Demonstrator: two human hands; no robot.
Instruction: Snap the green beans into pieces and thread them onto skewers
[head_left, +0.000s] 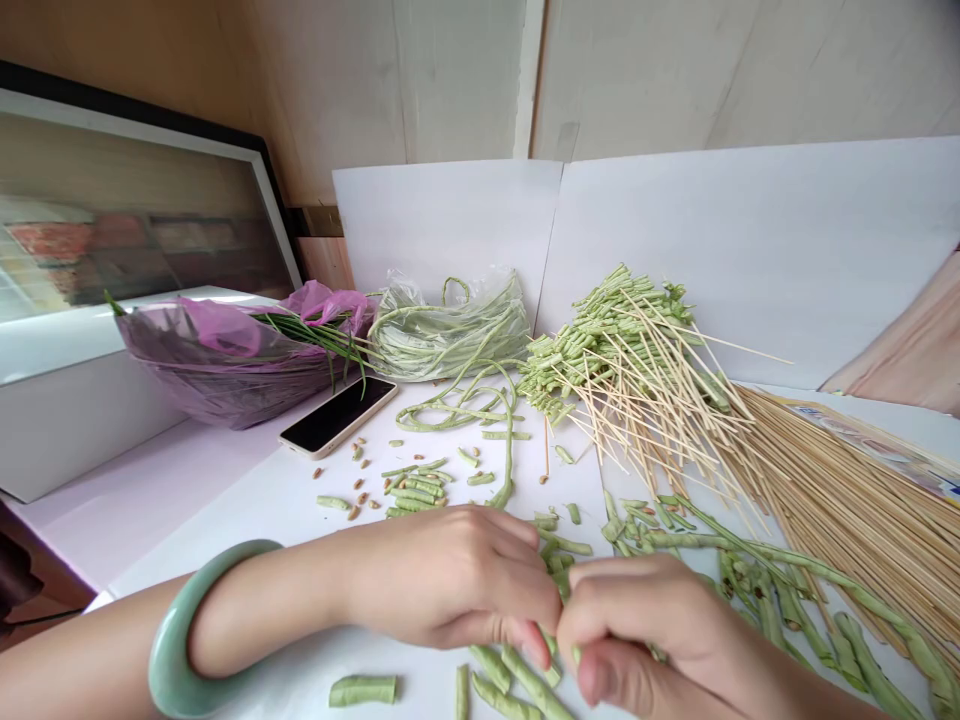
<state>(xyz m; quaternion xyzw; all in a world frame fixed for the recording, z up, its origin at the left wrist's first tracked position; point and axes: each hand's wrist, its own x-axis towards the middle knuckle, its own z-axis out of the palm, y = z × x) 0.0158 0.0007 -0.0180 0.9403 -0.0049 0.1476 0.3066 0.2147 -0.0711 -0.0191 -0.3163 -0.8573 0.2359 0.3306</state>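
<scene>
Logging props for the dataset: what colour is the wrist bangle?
The bangle is pale jade green; it shows best in the head view.

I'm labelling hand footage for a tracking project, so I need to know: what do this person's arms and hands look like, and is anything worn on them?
The left hand and the right hand are bare, with no gloves or visible rings. No sleeve shows on either arm. The left forearm wears a wide, smooth, pale green bangle that looks like jade.
</scene>
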